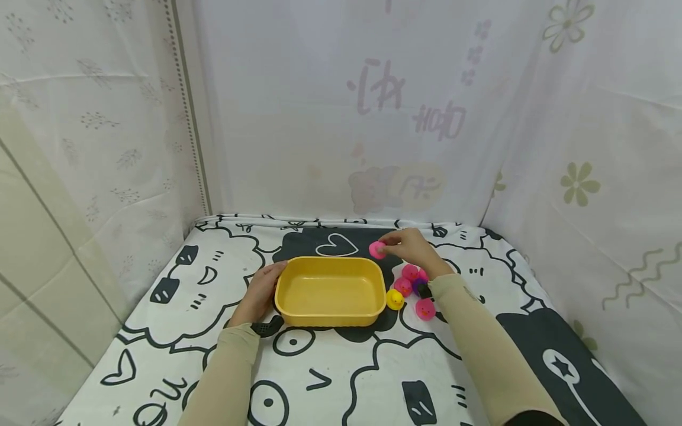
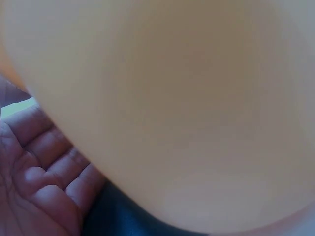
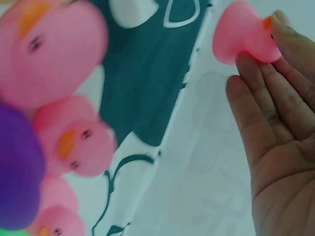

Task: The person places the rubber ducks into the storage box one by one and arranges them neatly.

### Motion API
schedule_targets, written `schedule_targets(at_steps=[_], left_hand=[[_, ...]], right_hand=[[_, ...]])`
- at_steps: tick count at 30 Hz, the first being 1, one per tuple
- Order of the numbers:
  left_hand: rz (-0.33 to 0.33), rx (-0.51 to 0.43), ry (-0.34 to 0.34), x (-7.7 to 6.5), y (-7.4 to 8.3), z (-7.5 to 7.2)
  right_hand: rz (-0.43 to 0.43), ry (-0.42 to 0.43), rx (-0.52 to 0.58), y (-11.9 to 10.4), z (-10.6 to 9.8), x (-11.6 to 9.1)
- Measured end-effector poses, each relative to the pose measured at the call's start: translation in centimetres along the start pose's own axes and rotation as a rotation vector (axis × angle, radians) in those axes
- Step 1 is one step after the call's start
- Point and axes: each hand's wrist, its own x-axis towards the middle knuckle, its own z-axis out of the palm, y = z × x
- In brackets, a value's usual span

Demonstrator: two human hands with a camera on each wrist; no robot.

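Observation:
A yellow rectangular tray lies on the patterned cloth with nothing in it. At its left end my left hand holds the wall near the far corner. Close up in the left wrist view, the blurred tray covers part of the left hand. My right hand is raised beyond the tray's far right corner, pinching a pink rubber duck. In the right wrist view, thumb and fingertips of the right hand grip that pink duck, its orange beak beside the thumb.
Right of the tray sit several more pink ducks, a yellow duck close by its wall, and a purple one partly hidden by a black one. Pale curtains hang behind the black-and-white cloth.

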Motion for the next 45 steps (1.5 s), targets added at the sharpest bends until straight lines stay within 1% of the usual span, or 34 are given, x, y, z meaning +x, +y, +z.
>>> schedule_targets(at_steps=[5, 8, 13, 18, 22, 27, 30, 34, 38, 41, 45], left_hand=[[0.002, 0.006, 0.005, -0.2, -0.3, -0.1], [-0.001, 0.001, 0.004, -0.1, -0.4, -0.1], [0.017, -0.001, -0.002, 0.1, -0.2, -0.1], [-0.005, 0.000, 0.012, 0.1, 0.0, -0.3], [-0.004, 0.006, 0.014, 0.0, -0.1, -0.4], [0.026, 0.002, -0.004, 0.2, -0.2, -0.4], [0.027, 0.002, -0.006, 0.2, -0.2, -0.3], [0.003, 0.011, 0.011, 0.3, -0.1, -0.2], [-0.020, 0.003, 0.020, 0.3, 0.0, -0.1], [-0.018, -0.002, 0.018, 0.2, 0.0, -0.1], [-0.003, -0.001, 0.013, 0.1, 0.1, -0.1]], right_hand=[[-0.052, -0.037, 0.044, -1.8, 0.2, 0.5], [-0.085, -0.061, 0.059, -3.0, 0.4, 0.8], [-0.111, -0.087, 0.090, -4.9, 1.0, 1.7], [-0.147, -0.146, 0.129, -6.9, 2.1, 2.5], [-0.147, -0.184, 0.143, -8.3, 3.1, 2.9], [-0.137, -0.193, 0.154, -9.5, 4.4, 3.4], [-0.154, -0.213, 0.164, -10.1, 5.3, 3.6], [-0.194, -0.264, 0.142, -11.0, 6.6, 3.9], [-0.241, -0.307, 0.098, -11.7, 7.9, 4.3], [-0.264, -0.333, 0.095, -12.2, 8.7, 4.3], [-0.270, -0.346, 0.077, -12.4, 9.6, 4.4]])
